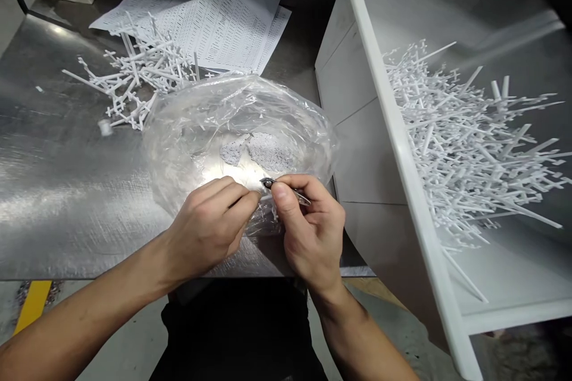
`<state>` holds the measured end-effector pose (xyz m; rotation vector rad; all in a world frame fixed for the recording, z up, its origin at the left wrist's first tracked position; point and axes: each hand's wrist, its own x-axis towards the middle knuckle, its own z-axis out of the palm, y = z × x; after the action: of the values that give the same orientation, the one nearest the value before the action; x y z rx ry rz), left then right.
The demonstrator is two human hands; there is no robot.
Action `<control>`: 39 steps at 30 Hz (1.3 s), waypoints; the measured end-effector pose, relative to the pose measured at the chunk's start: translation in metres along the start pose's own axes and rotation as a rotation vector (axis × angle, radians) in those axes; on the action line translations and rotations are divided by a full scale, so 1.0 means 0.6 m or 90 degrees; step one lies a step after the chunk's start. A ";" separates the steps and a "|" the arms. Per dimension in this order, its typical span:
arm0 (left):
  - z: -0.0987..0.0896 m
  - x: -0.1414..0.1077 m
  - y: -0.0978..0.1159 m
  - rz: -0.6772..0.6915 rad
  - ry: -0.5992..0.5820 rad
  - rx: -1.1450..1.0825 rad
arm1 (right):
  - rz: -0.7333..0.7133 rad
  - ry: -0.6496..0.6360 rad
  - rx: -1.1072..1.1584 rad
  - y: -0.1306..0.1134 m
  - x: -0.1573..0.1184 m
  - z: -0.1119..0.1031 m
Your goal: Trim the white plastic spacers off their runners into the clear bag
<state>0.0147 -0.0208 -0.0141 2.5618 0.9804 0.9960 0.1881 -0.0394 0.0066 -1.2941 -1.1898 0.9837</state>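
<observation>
My right hand (310, 220) is closed around a small metal nail clipper (268, 183), its head pointing left toward my other hand. My left hand (217, 220) is pinched shut just beside the clipper's head; what lies between the fingertips is too small or hidden to make out. Both hands are over the near side of a clear plastic bag (179, 131), which lies spread on the metal table. Inside the bag are two patches of tiny whitish-grey pieces (270, 153).
A pile of white branched plastic sprues (138, 71) lies at the back left, partly on printed sheets (214, 24). To the right, a large white bin (373, 30) stands tilted, holding a heap of similar sprues (460, 143). The metal table (58, 190) ends close to my body.
</observation>
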 end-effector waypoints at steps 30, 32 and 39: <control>-0.014 0.004 -0.009 -0.044 0.053 -0.059 | -0.062 -0.059 -0.082 0.021 -0.030 -0.066; -0.014 0.004 -0.010 -0.043 0.053 -0.055 | -0.052 -0.059 -0.087 0.020 -0.030 -0.067; -0.014 0.003 -0.012 -0.046 0.052 -0.055 | -0.064 -0.061 -0.107 0.018 -0.029 -0.063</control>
<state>0.0067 -0.0147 -0.0101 2.4167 1.0194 1.1056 0.2235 -0.0620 -0.0024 -1.3167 -1.4219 0.8959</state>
